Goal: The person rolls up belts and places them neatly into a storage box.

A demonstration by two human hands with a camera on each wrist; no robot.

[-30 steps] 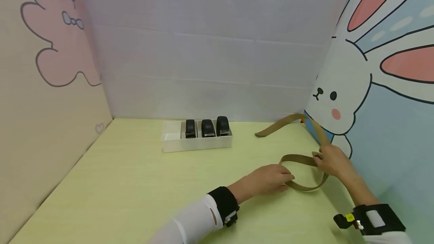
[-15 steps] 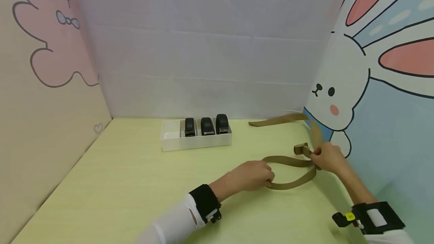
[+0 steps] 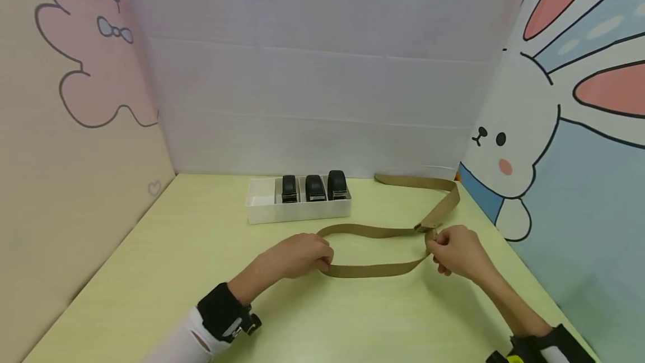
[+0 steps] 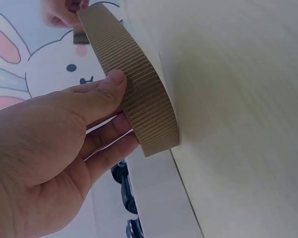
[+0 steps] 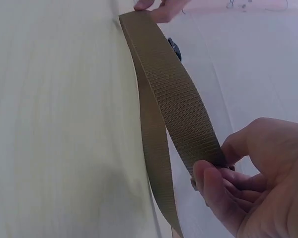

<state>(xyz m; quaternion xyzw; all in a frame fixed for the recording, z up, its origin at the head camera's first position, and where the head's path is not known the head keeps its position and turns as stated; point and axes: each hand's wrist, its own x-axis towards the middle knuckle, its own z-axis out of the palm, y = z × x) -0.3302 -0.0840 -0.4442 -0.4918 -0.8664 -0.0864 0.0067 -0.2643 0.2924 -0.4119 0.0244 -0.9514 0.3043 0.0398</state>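
Note:
A tan woven webbing belt stands on edge in a long loop on the table. My left hand pinches the loop's left bend; in the left wrist view the thumb lies on the ribbed webbing with fingers behind it. At the loop's right end my right hand pinches the belt between thumb and fingers, as the right wrist view shows on the strap. The belt's loose tail bends away toward the back wall. The buckle cannot be made out clearly beside the right hand.
A white divided tray stands at the back middle. Several of its compartments hold black rolled belts, and its left one shows bare white. A white back wall and a rabbit-printed right wall border the yellow table.
My left hand has moved left, drawing the loop out longer and narrower. The right hand has shifted slightly left. The buckle, visible half a second ago, is now hard to see.

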